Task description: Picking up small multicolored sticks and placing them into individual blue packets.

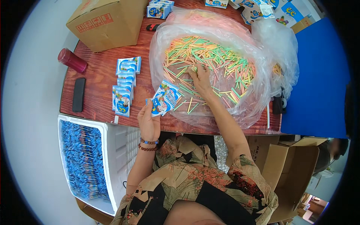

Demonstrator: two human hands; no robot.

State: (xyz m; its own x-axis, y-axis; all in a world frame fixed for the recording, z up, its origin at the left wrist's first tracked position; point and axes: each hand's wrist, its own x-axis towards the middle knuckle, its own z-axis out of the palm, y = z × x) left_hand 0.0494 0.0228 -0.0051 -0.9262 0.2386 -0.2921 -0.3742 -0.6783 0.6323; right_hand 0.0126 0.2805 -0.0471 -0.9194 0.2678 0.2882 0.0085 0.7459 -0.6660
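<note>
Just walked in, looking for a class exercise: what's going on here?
A person at a red-brown table holds blue-and-white packets in the left grip. The right grip is down among coloured sticks in an open plastic bag; whether it pinches any is hard to tell. An overlapping row of packets lies on the table further left, and a white foam box by the near edge holds blue packets.

the red table [98, 99] bears packets [125, 84], carton [107, 28], plastic [156, 56].
</note>
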